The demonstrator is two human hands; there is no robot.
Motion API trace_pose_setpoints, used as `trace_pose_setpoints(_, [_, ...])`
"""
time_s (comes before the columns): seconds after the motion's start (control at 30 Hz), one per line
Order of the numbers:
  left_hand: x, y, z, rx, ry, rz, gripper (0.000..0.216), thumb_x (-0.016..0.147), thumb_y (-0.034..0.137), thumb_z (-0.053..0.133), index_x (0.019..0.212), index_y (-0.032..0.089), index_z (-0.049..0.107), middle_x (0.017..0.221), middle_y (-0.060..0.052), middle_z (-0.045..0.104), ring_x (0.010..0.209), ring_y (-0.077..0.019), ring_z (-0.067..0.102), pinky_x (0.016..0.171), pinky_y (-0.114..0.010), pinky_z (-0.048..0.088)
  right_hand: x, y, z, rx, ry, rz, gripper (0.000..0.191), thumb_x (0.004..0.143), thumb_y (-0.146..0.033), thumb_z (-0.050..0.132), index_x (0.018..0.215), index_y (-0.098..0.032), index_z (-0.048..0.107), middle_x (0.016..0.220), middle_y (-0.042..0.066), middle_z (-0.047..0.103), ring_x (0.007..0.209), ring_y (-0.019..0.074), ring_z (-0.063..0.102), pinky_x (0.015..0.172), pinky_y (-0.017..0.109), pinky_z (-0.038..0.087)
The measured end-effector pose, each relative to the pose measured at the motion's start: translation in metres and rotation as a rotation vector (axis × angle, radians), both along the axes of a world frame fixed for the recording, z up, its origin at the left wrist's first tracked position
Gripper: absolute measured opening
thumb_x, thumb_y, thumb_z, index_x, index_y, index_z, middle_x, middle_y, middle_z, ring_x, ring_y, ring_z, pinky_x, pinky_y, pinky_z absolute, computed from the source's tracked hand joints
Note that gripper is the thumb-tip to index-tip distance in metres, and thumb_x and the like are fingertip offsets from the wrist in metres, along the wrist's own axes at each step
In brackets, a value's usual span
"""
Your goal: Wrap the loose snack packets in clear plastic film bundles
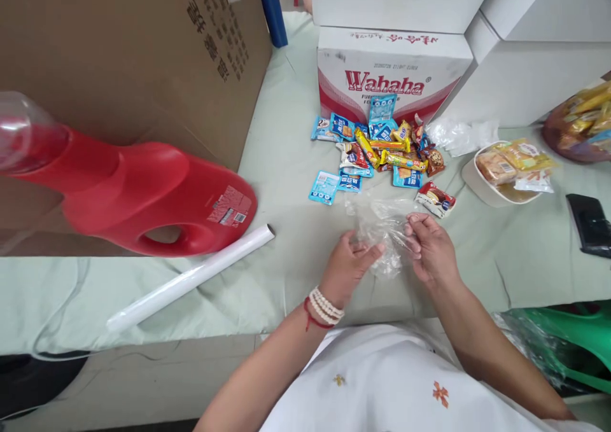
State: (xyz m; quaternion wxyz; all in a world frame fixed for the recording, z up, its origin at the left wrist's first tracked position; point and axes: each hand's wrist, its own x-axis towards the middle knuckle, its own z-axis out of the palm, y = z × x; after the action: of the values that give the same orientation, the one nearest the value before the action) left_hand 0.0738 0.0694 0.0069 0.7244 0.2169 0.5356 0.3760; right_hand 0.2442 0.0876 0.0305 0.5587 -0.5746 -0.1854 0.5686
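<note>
A crumpled clear plastic bag (pixel 387 228) is stretched between my two hands, just above the near part of the cloth-covered table. My left hand (pixel 352 263), with a beaded bracelet and red string at the wrist, grips the bag's left side between thumb and fingers. On the other side, my right hand (pixel 432 247) pinches the plastic with thumb and forefinger. Beyond the bag lies a loose pile of small wrapped snacks (pixel 377 144) in blue, yellow and red. A red snack packet (pixel 435 200) rests close to my right hand.
Behind the snacks stands a Wahaha carton (pixel 396 69). A big red bottle (pixel 162 196) and a white roll (pixel 191 279) occupy the left, before a brown cardboard box (pixel 133 56). To the right are a white snack tub (pixel 487 181), clear plastic bags (pixel 461 136) and a black phone-like object (pixel 589 225).
</note>
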Motion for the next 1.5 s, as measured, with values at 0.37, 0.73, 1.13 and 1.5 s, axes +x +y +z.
trace_pose_setpoints(0.37, [-0.045,0.003,-0.004,0.064,0.003,-0.247,0.039,0.063,0.048,0.090,0.077,0.016,0.074,0.063,0.002,0.060,0.056,-0.0080,0.046,0.051,-0.021,0.032,0.061,0.021,-0.008,0.035,-0.319,0.100,0.036,0.071,-0.047,0.086,0.083,-0.022,0.063,0.061,-0.005,0.059,0.038,0.0067,0.038,0.033,0.021,0.023])
trace_pose_setpoints(0.73, [-0.076,-0.027,-0.010,-0.091,0.206,-0.245,0.045,0.067,0.057,0.083,0.080,0.017,0.067,0.049,0.008,0.050,0.040,-0.0064,0.034,0.042,-0.022,0.028,0.071,0.018,-0.042,-0.012,-0.616,0.196,0.025,0.084,-0.046,0.073,0.084,-0.023,0.062,0.059,-0.005,0.060,0.039,0.0099,0.043,0.037,0.023,0.035])
trace_pose_setpoints(1.13, [0.002,0.018,-0.003,0.592,0.778,-0.079,0.031,0.065,0.035,0.088,0.063,0.024,0.060,0.079,-0.007,0.057,0.100,-0.0322,0.054,0.094,-0.042,0.041,0.029,-0.003,0.002,0.134,-0.486,0.276,0.032,0.087,-0.055,0.072,0.092,-0.024,0.063,0.063,-0.005,0.059,0.037,0.0080,0.041,0.034,0.022,0.029])
trace_pose_setpoints(1.5, [-0.025,0.018,-0.002,0.084,-0.151,0.012,0.037,0.078,0.046,0.079,0.084,0.023,0.050,0.090,0.002,0.064,0.079,-0.0146,0.067,0.074,-0.030,0.056,0.067,-0.008,0.012,0.146,-0.345,0.126,0.028,0.084,-0.048,0.079,0.092,-0.024,0.065,0.065,-0.005,0.057,0.037,0.0057,0.038,0.033,0.021,0.023])
